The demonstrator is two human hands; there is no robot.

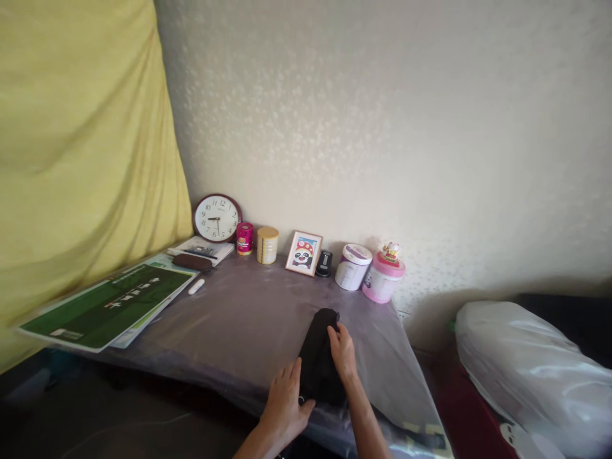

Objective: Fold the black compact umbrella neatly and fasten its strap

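A black pouch (319, 357) lies lengthwise on the near part of the desk (248, 319), under both hands. The right hand (343, 350) rests on its far end, fingers curled over the top; the left hand (285, 401) lies flat and open against its near left edge. Further back along the wall stand a clock (217, 218), a framed picture (304, 253) and two tubs (368, 273).
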